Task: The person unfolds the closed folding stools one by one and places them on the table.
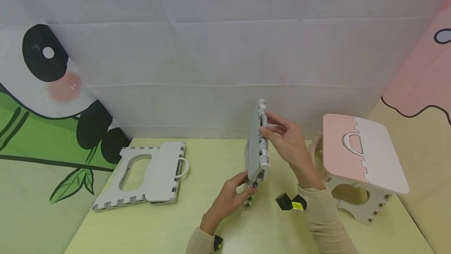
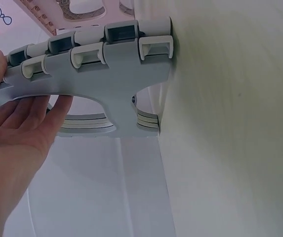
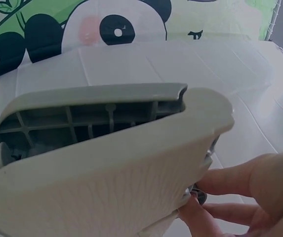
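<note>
A folding step stool (image 1: 254, 148) in grey and white stands on edge between my hands, folded nearly flat. Near its lower front end, my left hand (image 1: 229, 195) grips the side. In the left wrist view that hand (image 2: 20, 133) has its fingers under the grey hinged leg panel (image 2: 116, 74) and its thumb on top. Higher up, my right hand (image 1: 290, 142) pinches the hinged edge between thumb and fingers. The right wrist view shows the right hand (image 3: 250, 192) at the stool's edge, beside a slightly parted top (image 3: 92, 163) with ribs inside.
A white folded stool (image 1: 163, 172) lies flat on the left of the pale yellow table (image 1: 197, 168), its handle facing right. On the right stands an unfolded pink and white stool (image 1: 343, 144). White cloth (image 1: 225, 58) hangs behind the table.
</note>
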`<act>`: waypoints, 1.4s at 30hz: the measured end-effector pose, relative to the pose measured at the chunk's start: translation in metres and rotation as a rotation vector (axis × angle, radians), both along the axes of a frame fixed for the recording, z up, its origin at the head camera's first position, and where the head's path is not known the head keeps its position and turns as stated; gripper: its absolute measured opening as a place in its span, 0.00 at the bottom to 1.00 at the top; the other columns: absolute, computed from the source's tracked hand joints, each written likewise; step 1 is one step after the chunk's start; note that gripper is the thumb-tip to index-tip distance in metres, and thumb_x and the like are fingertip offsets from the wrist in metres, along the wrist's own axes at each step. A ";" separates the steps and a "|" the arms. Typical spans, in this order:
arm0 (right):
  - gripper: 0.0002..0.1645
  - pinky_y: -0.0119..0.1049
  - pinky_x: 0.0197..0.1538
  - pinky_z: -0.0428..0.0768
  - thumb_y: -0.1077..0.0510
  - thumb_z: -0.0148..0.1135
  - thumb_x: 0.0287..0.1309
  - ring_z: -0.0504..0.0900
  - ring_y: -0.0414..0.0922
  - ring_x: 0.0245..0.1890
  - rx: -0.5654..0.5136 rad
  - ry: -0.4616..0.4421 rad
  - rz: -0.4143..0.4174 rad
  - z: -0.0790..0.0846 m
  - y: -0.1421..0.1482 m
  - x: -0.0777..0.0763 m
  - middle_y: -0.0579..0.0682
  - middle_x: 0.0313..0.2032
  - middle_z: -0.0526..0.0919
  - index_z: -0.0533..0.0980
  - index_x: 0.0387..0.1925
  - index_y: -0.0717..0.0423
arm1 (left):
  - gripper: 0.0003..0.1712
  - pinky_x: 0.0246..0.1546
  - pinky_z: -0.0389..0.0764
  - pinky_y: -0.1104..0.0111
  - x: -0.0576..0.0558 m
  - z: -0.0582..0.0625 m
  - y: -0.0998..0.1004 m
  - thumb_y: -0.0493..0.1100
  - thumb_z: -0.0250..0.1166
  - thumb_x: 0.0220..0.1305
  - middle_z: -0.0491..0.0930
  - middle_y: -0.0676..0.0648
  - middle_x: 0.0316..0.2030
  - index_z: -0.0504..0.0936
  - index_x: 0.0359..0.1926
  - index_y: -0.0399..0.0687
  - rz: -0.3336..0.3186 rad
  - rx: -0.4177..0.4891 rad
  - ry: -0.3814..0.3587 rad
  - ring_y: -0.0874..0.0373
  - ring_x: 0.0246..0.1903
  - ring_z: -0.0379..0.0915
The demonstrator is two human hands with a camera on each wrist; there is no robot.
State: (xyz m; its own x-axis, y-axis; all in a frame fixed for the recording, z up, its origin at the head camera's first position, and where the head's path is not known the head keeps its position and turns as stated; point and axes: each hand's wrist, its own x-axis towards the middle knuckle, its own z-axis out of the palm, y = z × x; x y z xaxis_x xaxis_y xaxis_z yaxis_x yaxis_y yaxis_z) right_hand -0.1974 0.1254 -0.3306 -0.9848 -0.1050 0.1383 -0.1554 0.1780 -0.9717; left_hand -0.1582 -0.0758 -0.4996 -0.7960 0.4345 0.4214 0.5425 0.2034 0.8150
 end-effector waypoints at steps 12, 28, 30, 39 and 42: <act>0.33 0.31 0.52 0.79 0.63 0.65 0.69 0.82 0.54 0.58 0.018 0.058 0.008 0.000 -0.007 -0.002 0.59 0.66 0.75 0.69 0.73 0.58 | 0.29 0.57 0.82 0.53 0.000 -0.001 0.001 0.39 0.67 0.71 0.80 0.39 0.60 0.72 0.69 0.37 -0.003 0.017 -0.027 0.46 0.57 0.80; 0.33 0.36 0.50 0.78 0.64 0.65 0.69 0.81 0.55 0.58 0.025 0.078 0.010 0.002 -0.016 -0.002 0.59 0.66 0.75 0.69 0.73 0.58 | 0.28 0.60 0.79 0.54 -0.001 -0.001 0.000 0.39 0.67 0.71 0.80 0.40 0.59 0.73 0.68 0.38 -0.026 0.042 -0.071 0.46 0.58 0.80; 0.33 0.37 0.51 0.78 0.63 0.65 0.69 0.81 0.55 0.58 0.028 0.079 0.012 0.002 -0.016 -0.002 0.59 0.66 0.75 0.69 0.73 0.58 | 0.28 0.60 0.79 0.53 -0.001 -0.001 0.000 0.39 0.67 0.71 0.80 0.40 0.60 0.73 0.68 0.38 -0.023 0.043 -0.080 0.46 0.58 0.80; 0.33 0.42 0.52 0.80 0.63 0.65 0.69 0.81 0.55 0.59 0.037 0.085 0.016 0.001 -0.017 -0.002 0.59 0.66 0.75 0.69 0.73 0.58 | 0.28 0.61 0.78 0.53 -0.002 -0.003 0.001 0.41 0.68 0.71 0.80 0.41 0.60 0.74 0.68 0.39 -0.023 0.063 -0.147 0.46 0.59 0.79; 0.33 0.44 0.54 0.80 0.63 0.65 0.69 0.81 0.54 0.60 0.028 0.078 0.019 0.001 -0.018 -0.002 0.59 0.66 0.75 0.69 0.73 0.58 | 0.27 0.62 0.78 0.56 -0.002 -0.004 0.000 0.40 0.68 0.71 0.80 0.41 0.59 0.74 0.67 0.38 -0.022 0.071 -0.159 0.45 0.60 0.78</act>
State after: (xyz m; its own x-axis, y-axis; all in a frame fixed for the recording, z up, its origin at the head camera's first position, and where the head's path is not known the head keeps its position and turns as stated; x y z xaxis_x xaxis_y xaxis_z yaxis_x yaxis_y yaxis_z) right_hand -0.1989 0.1074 -0.3298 -0.9691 -0.1283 0.2109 -0.2337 0.2016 -0.9512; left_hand -0.1604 -0.0758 -0.5034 -0.8455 0.4264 0.3214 0.4095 0.1316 0.9028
